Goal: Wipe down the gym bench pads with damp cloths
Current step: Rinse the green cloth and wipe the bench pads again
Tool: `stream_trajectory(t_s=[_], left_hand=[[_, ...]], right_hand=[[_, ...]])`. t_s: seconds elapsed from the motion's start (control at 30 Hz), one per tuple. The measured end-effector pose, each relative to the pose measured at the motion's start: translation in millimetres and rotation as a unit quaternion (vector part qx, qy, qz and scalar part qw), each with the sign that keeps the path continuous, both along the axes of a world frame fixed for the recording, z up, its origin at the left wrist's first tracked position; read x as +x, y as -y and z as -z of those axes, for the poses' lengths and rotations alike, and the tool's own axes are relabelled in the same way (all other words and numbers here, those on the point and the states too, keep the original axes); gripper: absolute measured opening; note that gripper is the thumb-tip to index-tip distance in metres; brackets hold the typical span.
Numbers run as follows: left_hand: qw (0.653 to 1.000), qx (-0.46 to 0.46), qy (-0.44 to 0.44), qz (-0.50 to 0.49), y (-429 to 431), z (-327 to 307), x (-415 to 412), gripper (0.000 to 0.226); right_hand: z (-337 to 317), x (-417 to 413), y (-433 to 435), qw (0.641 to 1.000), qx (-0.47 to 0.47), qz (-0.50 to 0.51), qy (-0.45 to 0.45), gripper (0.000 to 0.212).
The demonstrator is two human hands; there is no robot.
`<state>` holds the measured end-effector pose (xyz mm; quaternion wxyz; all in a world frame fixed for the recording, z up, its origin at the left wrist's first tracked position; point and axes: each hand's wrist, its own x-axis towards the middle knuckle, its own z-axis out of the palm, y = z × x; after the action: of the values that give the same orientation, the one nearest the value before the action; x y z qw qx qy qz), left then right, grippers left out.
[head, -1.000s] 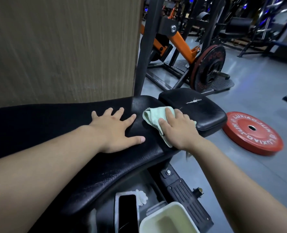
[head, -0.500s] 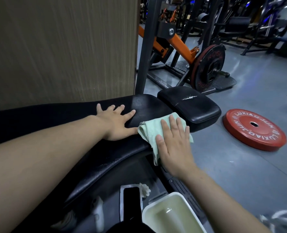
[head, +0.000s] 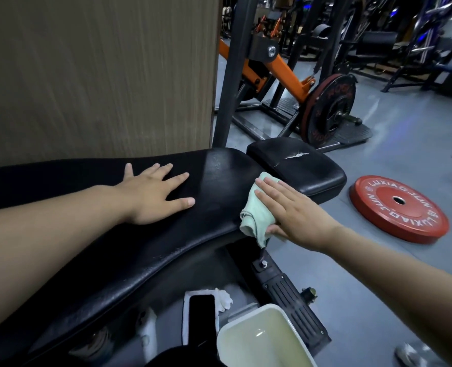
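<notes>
A long black bench pad (head: pixel 214 186) runs from the lower left to the centre, shiny near its right end. Beyond it sits a smaller black seat pad (head: pixel 312 176) with a white tear in its top. My left hand (head: pixel 156 193) lies flat on the long pad, fingers spread, holding nothing. My right hand (head: pixel 293 210) presses a pale green cloth (head: pixel 256 210) against the right edge of the long pad, where it meets the seat pad. Part of the cloth hangs down below the pad's edge.
A white basin of water (head: pixel 261 337) stands on the floor at the bottom, beside a phone (head: pixel 202 319) on white cloth. A red weight plate (head: pixel 399 207) lies on the grey floor at right. A wood-grain wall (head: pixel 100 75) rises behind the bench, with an orange-and-black machine (head: pixel 285 72) beyond.
My right hand slid the cloth down over the pad's right edge, then back up toward the seat pad. My left hand shifted slightly left along the pad.
</notes>
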<state>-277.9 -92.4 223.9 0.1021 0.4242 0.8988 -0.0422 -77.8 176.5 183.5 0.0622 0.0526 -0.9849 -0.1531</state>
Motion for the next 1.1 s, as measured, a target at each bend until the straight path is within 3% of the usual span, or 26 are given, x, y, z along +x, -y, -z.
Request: stream_trajectory(t_s=[0.37, 0.63, 1.0, 1.1], left_hand=[[0.995, 0.09, 0.042, -0.028, 71, 2, 12, 0.075], [0.988, 0.091, 0.036, -0.121, 171, 4, 13, 0.075], [0.97, 0.17, 0.04, -0.171, 263, 13, 36, 0.069], [0.973, 0.154, 0.025, -0.171, 282, 11, 31, 0.065]], right_hand=[[3, -41, 113, 0.991, -0.003, -0.132, -0.024, 0.079], [0, -50, 175, 0.982, 0.007, -0.189, -0.006, 0.081], [-3, -50, 263, 0.978, 0.0, -0.208, 0.008, 0.084], [-6, -49, 287, 0.979, 0.007, -0.2, 0.03, 0.084]])
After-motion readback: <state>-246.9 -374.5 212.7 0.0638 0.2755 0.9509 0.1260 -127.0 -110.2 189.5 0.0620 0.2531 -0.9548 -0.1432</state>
